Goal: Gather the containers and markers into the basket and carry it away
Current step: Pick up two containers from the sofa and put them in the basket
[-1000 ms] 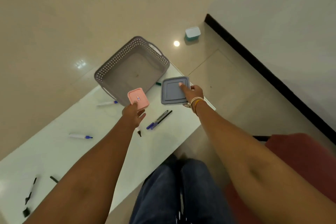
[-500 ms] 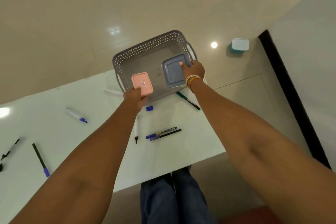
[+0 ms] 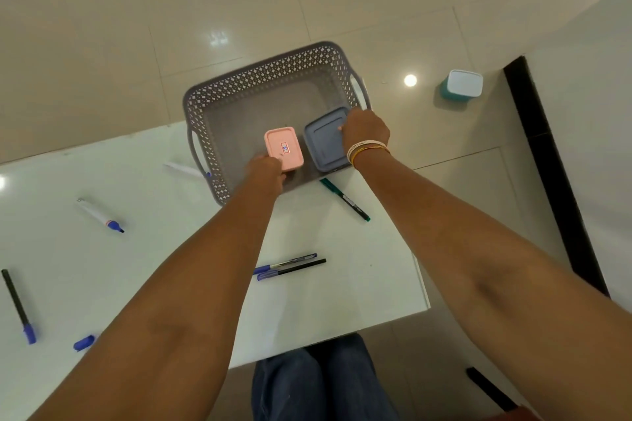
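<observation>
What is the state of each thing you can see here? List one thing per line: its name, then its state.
Left hand: gripping the pink container.
Right hand: gripping the grey container.
Pink container: lid on, held inside the basket.
Grey container: lid on, held inside the basket.
Basket: on the table's far edge, upright.
Teal container: lid on, on the floor.
Green marker: capped, lying on the table.

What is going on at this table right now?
A person is packing a grey basket on a white table. The left hand holds a pink container and the right hand a grey container, both inside the basket. Several markers lie loose on the table, among them a green marker. A teal container sits on the floor.
</observation>
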{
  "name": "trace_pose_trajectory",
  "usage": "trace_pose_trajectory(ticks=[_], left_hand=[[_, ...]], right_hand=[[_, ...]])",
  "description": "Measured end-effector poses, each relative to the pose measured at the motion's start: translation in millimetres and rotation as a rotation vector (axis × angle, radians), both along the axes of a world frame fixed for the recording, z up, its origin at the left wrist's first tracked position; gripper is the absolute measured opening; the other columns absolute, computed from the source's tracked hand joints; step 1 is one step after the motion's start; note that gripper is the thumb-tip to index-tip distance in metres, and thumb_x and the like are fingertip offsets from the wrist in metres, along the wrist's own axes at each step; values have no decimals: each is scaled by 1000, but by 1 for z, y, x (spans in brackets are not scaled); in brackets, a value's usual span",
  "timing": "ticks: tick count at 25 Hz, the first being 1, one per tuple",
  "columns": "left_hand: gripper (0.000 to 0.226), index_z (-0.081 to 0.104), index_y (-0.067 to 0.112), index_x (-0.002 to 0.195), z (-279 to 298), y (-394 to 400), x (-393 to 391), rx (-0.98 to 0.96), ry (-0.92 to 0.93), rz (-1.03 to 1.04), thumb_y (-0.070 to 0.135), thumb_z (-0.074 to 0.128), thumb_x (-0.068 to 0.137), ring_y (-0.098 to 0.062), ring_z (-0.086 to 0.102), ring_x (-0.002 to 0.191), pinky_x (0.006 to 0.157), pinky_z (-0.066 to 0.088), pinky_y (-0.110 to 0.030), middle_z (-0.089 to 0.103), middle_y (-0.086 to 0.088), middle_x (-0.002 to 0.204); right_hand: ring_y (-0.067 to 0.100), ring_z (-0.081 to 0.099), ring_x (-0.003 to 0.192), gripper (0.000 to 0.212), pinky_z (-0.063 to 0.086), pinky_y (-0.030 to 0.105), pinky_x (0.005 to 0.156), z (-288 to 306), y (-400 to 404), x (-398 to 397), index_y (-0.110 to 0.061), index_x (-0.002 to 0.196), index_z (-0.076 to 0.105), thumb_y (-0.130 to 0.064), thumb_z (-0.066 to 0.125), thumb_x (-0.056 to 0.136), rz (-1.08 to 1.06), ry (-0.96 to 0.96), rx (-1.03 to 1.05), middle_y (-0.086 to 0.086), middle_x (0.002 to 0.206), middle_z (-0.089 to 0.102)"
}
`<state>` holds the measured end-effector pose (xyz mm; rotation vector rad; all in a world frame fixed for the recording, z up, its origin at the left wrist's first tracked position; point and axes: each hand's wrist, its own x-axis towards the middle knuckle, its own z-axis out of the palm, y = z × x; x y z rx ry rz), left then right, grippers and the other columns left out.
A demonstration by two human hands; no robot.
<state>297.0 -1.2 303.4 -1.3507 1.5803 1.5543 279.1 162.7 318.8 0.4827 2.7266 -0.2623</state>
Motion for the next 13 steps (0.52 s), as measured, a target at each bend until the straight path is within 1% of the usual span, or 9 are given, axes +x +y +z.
trace_pose_trajectory(ticks=[1,3,5,6,7,8,9,11,13], left_hand=[[37,50,4,134,-5,4,0,-11,-13,-4,0,48,97,-31,56,122,83,47,-31,55,-14,136],[34,53,3,129,-12,10,-3,-57,-45,-35,-1,51,95,-29,61,111,85,51,-32,59,-15,129],[33,54,1,126,-15,13,-5,-136,-84,-130,0,52,93,-28,61,107,92,52,-35,61,-14,116],[32,54,1,125,-14,14,-5,-170,-94,-180,1,52,93,-27,60,108,93,52,-35,60,-13,106],[32,55,0,125,-9,14,-5,-199,-92,-227,2,53,93,-27,60,108,90,52,-32,61,-14,104],[32,55,0,125,-4,15,-4,-231,-83,-282,3,54,94,-27,60,110,85,50,-29,62,-15,110],[32,54,0,126,4,14,-3,-267,-68,-344,5,54,94,-27,59,114,84,49,-29,62,-15,120],[34,53,-3,127,26,10,2,-341,-15,-451,5,52,94,-29,58,118,90,49,-31,59,-18,129],[37,52,-6,127,52,7,12,-403,60,-534,5,53,93,-32,58,119,93,49,-34,58,-21,130]], right_hand=[[31,68,101,28,53,37,79,-2,1,1,-4,122,58,-18,55,98,44,11,53,14,126,57],[28,66,96,27,51,35,74,-4,3,2,-3,122,58,-10,55,96,117,42,138,15,127,51],[28,59,102,25,48,34,72,-6,4,5,-2,119,57,-6,51,95,178,70,203,15,120,52],[27,56,103,24,46,33,71,-6,5,8,-3,118,57,-7,50,96,187,71,220,14,117,54],[27,55,103,23,45,32,70,-5,5,11,-5,117,57,-9,51,95,182,66,221,13,115,55],[26,55,103,23,45,32,71,-1,6,15,-6,117,56,-11,52,95,175,57,213,13,114,55],[26,56,102,24,46,32,72,3,8,20,-7,117,55,-14,53,95,175,49,202,12,115,55],[25,56,103,29,48,33,77,16,10,33,-7,121,52,-19,53,95,193,23,178,13,117,54],[26,55,108,38,49,34,82,34,7,46,-6,128,48,-24,54,95,196,-9,127,14,123,52]])
